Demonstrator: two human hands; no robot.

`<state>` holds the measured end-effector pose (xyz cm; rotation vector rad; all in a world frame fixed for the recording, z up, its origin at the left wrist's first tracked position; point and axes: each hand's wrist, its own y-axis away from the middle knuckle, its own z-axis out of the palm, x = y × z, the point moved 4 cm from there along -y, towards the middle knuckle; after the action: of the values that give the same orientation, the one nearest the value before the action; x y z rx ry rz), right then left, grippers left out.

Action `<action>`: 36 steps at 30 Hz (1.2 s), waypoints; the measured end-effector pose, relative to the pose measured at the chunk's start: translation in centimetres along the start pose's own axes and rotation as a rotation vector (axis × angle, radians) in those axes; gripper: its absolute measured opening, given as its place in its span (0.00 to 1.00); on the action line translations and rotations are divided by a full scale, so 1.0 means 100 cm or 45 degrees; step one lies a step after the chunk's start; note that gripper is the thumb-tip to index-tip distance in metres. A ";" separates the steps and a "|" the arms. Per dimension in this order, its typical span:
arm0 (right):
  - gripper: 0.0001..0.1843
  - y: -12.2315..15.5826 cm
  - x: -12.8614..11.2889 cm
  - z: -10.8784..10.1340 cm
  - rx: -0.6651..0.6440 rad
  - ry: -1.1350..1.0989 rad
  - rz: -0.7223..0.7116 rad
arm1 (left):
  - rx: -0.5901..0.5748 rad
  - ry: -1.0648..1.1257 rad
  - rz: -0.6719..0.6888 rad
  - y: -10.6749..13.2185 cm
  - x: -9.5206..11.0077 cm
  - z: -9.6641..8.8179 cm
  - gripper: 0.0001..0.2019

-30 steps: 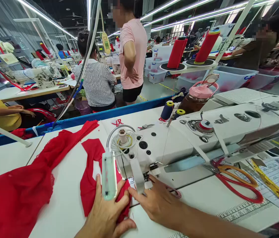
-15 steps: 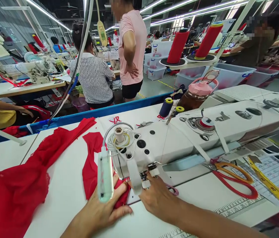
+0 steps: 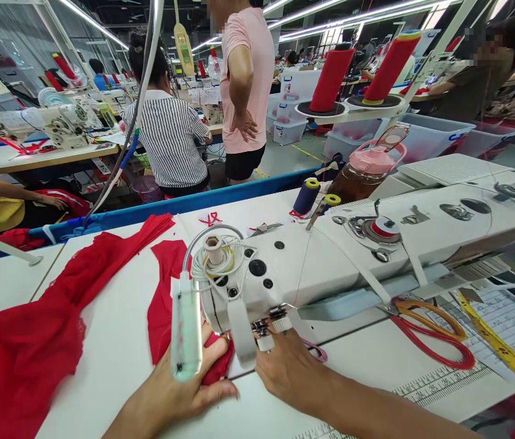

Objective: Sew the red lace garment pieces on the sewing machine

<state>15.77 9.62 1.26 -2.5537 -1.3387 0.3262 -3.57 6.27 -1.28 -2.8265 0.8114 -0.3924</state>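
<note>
A white sewing machine (image 3: pixel 330 262) lies across the table. My left hand (image 3: pixel 179 390) rests flat on a red fabric piece (image 3: pixel 166 299) just left of the needle, fingers spread, partly behind the machine's small lamp (image 3: pixel 186 329). My right hand (image 3: pixel 291 369) lies on the table at the needle area, its fingertips hidden under the machine head beside the presser foot. The red piece runs from under the needle back across the table.
A heap of red fabric (image 3: pixel 24 347) lies at the left. Red-handled scissors (image 3: pixel 431 332) and a yellow tape measure (image 3: pixel 495 341) lie right of the machine. Thread cones (image 3: pixel 333 79), a pink-lidded jar (image 3: pixel 364 171), seated and standing people (image 3: pixel 245 85) fill the background.
The view has shifted slightly; both hands have slid a little towards me and left along the red piece at the needle. The red piece has shifted slightly with them.
</note>
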 end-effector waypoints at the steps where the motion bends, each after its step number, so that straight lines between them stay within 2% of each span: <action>1: 0.11 0.000 0.001 0.001 0.024 -0.003 -0.007 | -0.058 -0.012 0.025 -0.002 0.003 -0.001 0.32; 3: 0.11 0.001 0.002 0.002 0.086 -0.002 0.004 | -0.104 -0.074 0.037 -0.007 0.012 -0.003 0.29; 4: 0.11 0.001 0.002 0.003 0.109 -0.004 0.011 | -0.068 -0.121 0.023 -0.010 0.017 -0.005 0.26; 7: 0.12 0.001 0.003 0.005 0.134 -0.028 0.011 | 0.202 -0.310 0.070 -0.015 0.037 -0.013 0.15; 10: 0.09 0.000 0.006 0.007 0.128 -0.056 0.001 | 0.382 -0.352 0.143 -0.015 0.048 -0.013 0.13; 16: 0.10 0.002 0.012 0.005 0.263 -0.132 0.060 | 0.391 -0.075 -0.076 -0.013 0.029 -0.008 0.11; 22: 0.13 -0.001 0.007 0.002 0.248 -0.074 -0.056 | 0.366 0.016 -0.196 -0.010 0.020 -0.005 0.10; 26: 0.18 -0.003 0.007 0.006 0.207 -0.010 -0.094 | 0.362 0.042 -0.212 -0.011 0.020 -0.003 0.11; 32: 0.12 -0.003 0.004 0.012 0.146 0.027 -0.067 | 0.297 0.031 -0.162 -0.014 0.021 -0.001 0.12; 36: 0.12 -0.002 0.002 0.012 0.104 0.003 0.013 | 0.391 -0.084 -0.094 -0.014 0.024 -0.007 0.13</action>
<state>15.36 10.04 0.12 -2.4939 -1.2845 0.3722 -1.15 6.05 0.18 -2.5724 0.5792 -0.3941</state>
